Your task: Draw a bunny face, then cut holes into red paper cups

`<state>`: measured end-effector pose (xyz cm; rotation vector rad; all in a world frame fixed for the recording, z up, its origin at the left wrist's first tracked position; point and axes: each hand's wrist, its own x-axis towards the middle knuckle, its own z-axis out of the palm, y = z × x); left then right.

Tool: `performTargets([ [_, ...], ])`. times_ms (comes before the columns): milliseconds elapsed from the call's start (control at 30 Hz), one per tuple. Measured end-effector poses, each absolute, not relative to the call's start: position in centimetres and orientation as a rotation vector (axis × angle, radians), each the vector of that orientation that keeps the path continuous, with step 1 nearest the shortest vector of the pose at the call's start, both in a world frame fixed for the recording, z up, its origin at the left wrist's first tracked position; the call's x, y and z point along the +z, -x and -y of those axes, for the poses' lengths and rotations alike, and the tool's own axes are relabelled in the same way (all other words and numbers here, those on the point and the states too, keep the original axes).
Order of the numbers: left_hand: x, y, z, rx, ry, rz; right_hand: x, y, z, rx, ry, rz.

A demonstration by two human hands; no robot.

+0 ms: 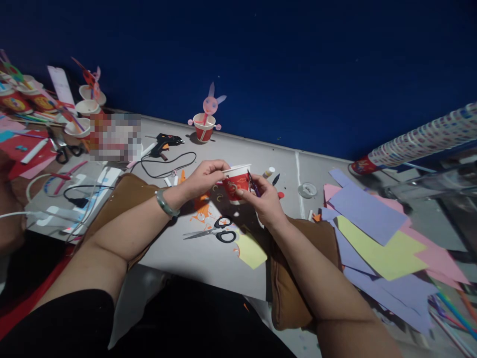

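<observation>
A red paper cup [235, 187] with a white rim and gold print is held tilted between my hands above the table. My left hand [204, 178], a bangle on its wrist, is closed on the cup's left side at the rim. My right hand [266, 199] is closed round a slim dark purple tool [255, 185], its tip against the cup's right side; the thumb presses the cup's front. Whether the tool is a blade or a pen is unclear. Below lie black-handled scissors [216, 231], orange scraps [201, 209] and a yellow paper piece [251, 250].
Behind stand a rabbit-faced cup figure [204, 127] and a black glue gun [166, 144] with its cable. Tape [307, 190] and coloured paper sheets [367, 214] lie right, near a long stack of cups [425, 136]. Left are a power strip [93, 199] and several decorated cups [79, 127].
</observation>
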<state>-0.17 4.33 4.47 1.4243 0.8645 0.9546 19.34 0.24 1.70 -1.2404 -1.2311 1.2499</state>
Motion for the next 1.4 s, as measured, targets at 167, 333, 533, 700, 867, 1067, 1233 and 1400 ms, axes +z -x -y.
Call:
performTargets([
  [167, 4.8, 0.4, -4.4, 0.937, -1.442, -0.822, 1.9, -19.2, -0.2, 1.268, 1.230, 1.191],
  [333, 4.7, 0.4, -4.4, 0.937, -1.453, -0.816, 1.9, -19.2, -0.1, 1.273, 1.192, 1.232],
  [533, 4.5, 0.3, -4.6, 0.985, -1.411, -0.777, 2.0, -19.2, -0.1, 1.288, 1.173, 1.192],
  [700, 4.3, 0.4, -4.7, 1.032, -1.455, -0.732, 2.0, -19.2, -0.1, 1.325, 1.168, 1.158],
  [867, 3.9, 0.4, -4.8, 1.051, -1.525, -0.737, 1.7, -19.3, -0.1, 1.299, 1.169, 1.178],
  [1067, 3.8, 0.3, -4.6, 1.087, -1.598, -0.845, 1.9, -19.3, -0.2, 1.295, 1.171, 1.164],
  [1233, 4.1, 0.2, -4.6, 1.068, -1.559, -0.886, 2.1, -19.1, -0.1, 1.253, 1.182, 1.152],
  [1400, 4.1, 0.4, -4.7, 1.078, -1.540, -0.869, 2.1, -19.1, -0.1, 1.259, 1.164, 1.141],
])
